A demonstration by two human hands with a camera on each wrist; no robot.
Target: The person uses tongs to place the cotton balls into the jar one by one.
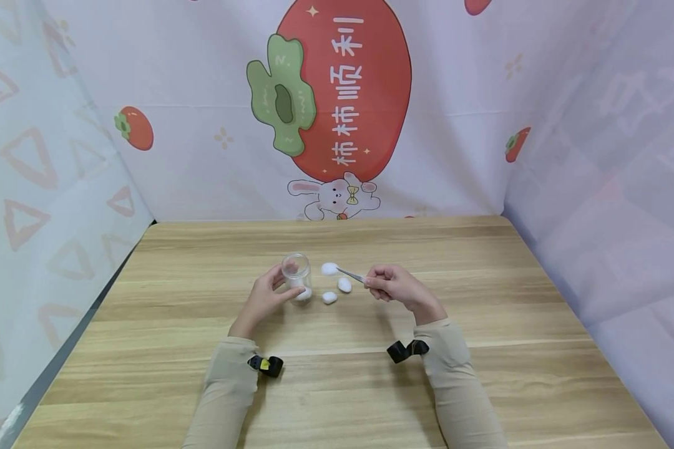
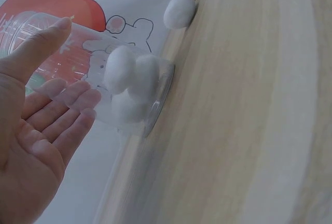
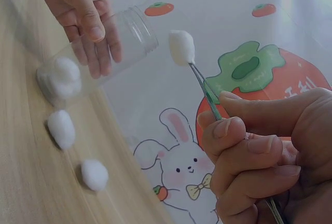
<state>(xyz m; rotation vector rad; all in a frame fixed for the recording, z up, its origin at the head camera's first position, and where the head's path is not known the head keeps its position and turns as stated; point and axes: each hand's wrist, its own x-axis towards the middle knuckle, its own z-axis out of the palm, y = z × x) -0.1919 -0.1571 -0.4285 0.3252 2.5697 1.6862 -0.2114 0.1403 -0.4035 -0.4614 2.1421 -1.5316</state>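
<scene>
My left hand [image 1: 261,300] holds a clear, lidless plastic jar [image 1: 296,268] that stands upright on the table, thumb on one side and fingers on the other. Several white cotton balls [image 2: 136,81] lie at the jar's bottom. With my right hand [image 1: 397,288] I grip metal tweezers [image 1: 351,275] between thumb and fingers. Their tips pinch a cotton ball [image 3: 182,47], raised off the table and apart from the jar, to the right of its mouth. Two loose cotton balls, one nearer [image 1: 329,298] and one farther [image 1: 344,285], rest on the table between the hands.
The wood-grain table [image 1: 337,399] spreads around both hands. A white printed cloth [image 1: 202,168] hangs behind it, and similar cloths hang at both sides. Black wrist cameras are strapped on the left sleeve [image 1: 221,380] and the right sleeve [image 1: 455,374].
</scene>
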